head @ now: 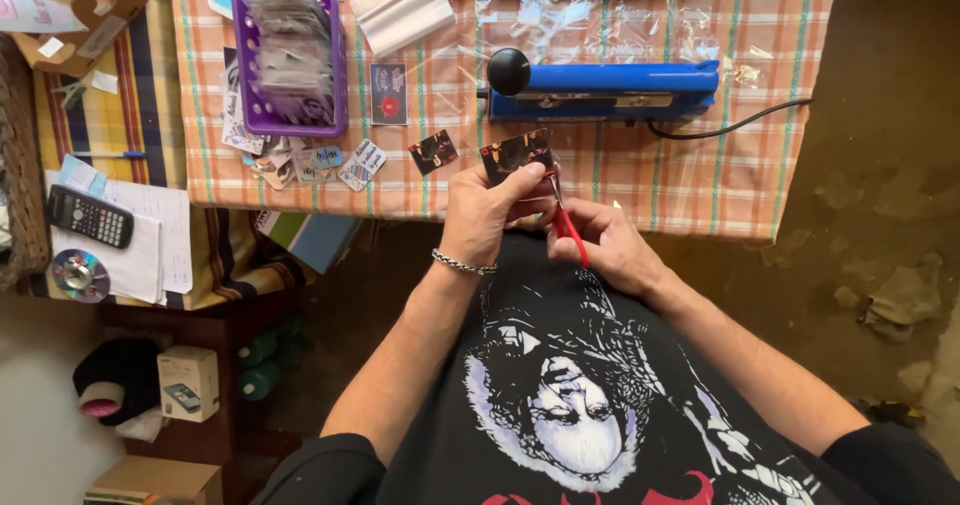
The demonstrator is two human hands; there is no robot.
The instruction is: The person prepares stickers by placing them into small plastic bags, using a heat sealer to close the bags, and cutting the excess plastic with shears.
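Left hand point(482, 213) pinches a small dark printed card point(516, 152) at the desk's near edge; right hand point(610, 245) is closed on red-handled scissors point(568, 227), blades at the card's right edge. Trimming looks partway: one cut card point(433, 151) lies at 9 o'clock, more loose cards point(320, 163) beyond. Blue heat sealer point(605, 90) at 12 o'clock; purple basket point(290, 60) of bagged pieces at 10 o'clock. Checked desk point(700, 175) cloth; calculator point(90, 217) far at 9 o'clock. Nothing blocks the hands.

A home craft corner: checked tablecloth point(700, 165), blue heat sealer point(610, 90), purple basket point(290, 60), bare earthen floor point(880, 215)
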